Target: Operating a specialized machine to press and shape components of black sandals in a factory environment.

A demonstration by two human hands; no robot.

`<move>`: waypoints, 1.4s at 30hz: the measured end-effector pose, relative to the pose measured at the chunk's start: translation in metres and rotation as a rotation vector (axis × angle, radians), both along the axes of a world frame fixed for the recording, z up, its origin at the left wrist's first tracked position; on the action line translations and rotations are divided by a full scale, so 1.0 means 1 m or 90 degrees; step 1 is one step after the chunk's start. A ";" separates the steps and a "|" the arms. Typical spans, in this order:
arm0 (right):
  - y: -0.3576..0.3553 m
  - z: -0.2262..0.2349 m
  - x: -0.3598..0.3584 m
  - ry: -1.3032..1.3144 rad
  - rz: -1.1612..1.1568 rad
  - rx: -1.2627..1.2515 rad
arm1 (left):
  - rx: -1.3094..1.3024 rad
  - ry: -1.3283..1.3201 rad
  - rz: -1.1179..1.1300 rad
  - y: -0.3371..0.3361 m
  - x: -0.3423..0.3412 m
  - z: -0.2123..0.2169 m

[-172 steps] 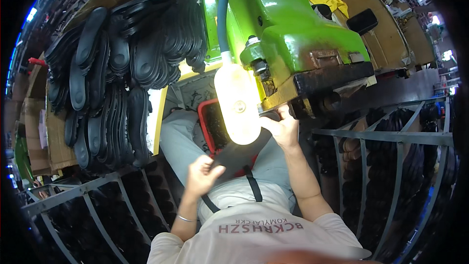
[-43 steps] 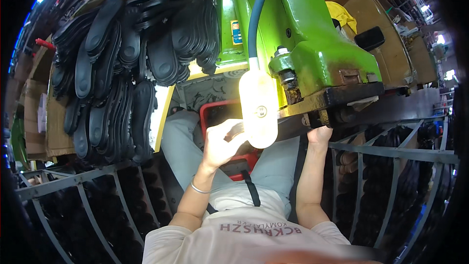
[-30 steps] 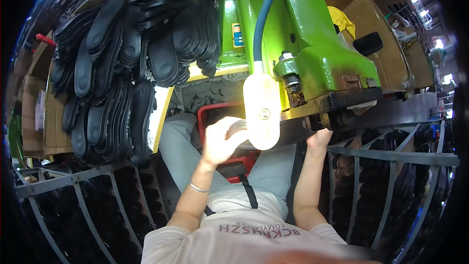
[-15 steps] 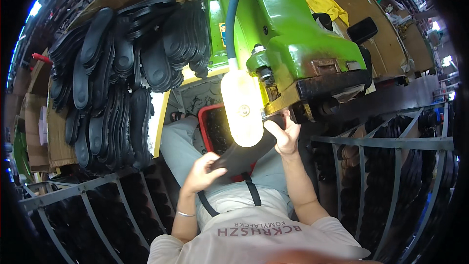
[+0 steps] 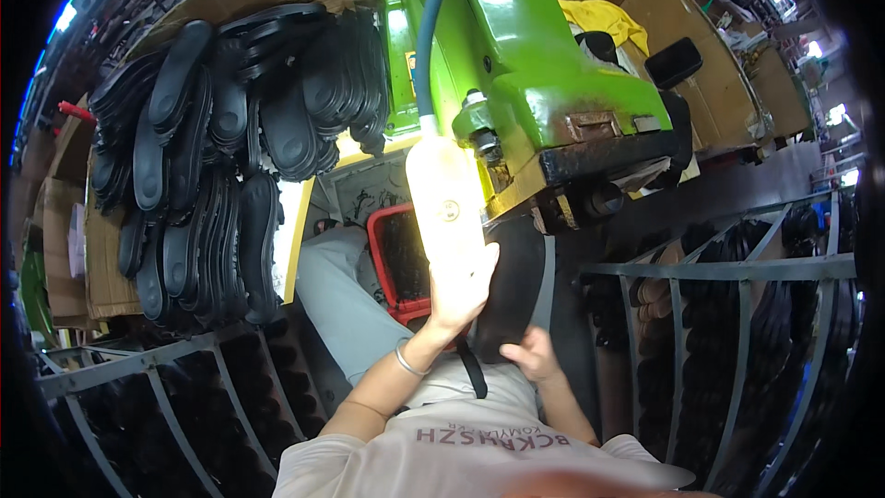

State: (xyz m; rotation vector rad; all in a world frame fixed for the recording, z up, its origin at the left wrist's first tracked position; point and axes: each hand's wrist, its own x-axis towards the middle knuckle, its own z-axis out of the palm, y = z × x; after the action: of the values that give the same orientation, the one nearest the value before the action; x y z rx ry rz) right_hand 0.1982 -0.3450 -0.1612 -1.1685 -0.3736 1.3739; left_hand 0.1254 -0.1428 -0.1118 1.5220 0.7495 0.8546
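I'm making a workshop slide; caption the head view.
Right hand holding a long, dark, flat sole, left hand alongside, near a glossy green metal machine.

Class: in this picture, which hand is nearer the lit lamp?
Left: the left hand is at the lower end of the lamp; the right hand is lower, farther rightward.

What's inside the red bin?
Dark bits lie in the red bin, too small to name. The glowing lamp hides its right side, so I can't see what's there.
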 end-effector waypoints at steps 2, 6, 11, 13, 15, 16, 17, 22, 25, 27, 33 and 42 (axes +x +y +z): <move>-0.005 0.020 0.016 0.032 -0.114 0.050 | 0.004 0.019 0.032 -0.005 -0.002 -0.004; -0.002 0.048 0.059 -0.109 -0.236 0.064 | 0.027 0.039 0.050 -0.004 -0.005 0.004; 0.032 0.076 0.115 -0.219 -0.218 0.023 | -0.012 -0.035 -0.022 0.004 -0.019 0.014; 0.047 0.085 0.130 -0.134 -0.105 0.027 | -0.081 -0.142 0.102 0.003 -0.016 0.030; 0.047 0.051 0.136 -0.184 -0.085 0.055 | -0.121 -0.196 0.141 0.005 -0.011 0.031; 0.047 0.033 0.132 -0.178 -0.057 0.055 | -0.105 -0.159 0.075 0.007 -0.014 0.018; 0.043 0.019 0.124 -0.175 -0.030 0.052 | -0.091 -0.124 0.008 0.008 -0.015 0.004; 0.022 -0.024 0.062 0.080 -0.095 0.050 | 0.185 0.117 -0.012 0.021 0.012 0.024; 0.014 -0.017 0.040 0.074 -0.126 0.078 | 0.082 -0.035 0.028 0.024 0.023 0.022; 0.013 -0.002 0.040 0.064 -0.141 0.089 | 0.068 -0.041 0.014 0.021 0.016 0.012; 0.016 0.041 0.085 -0.053 -0.278 0.075 | 0.059 -0.139 0.074 0.017 -0.011 -0.002; 0.110 0.093 0.126 -0.171 -0.213 0.146 | 0.094 -0.017 0.016 0.035 -0.047 0.043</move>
State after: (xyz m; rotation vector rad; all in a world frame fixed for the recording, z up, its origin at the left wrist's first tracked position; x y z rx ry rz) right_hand 0.3240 -0.2353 -0.0680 -1.1655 -0.4886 0.8632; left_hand 0.0786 -0.1079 -0.0684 1.6303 0.7003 0.9651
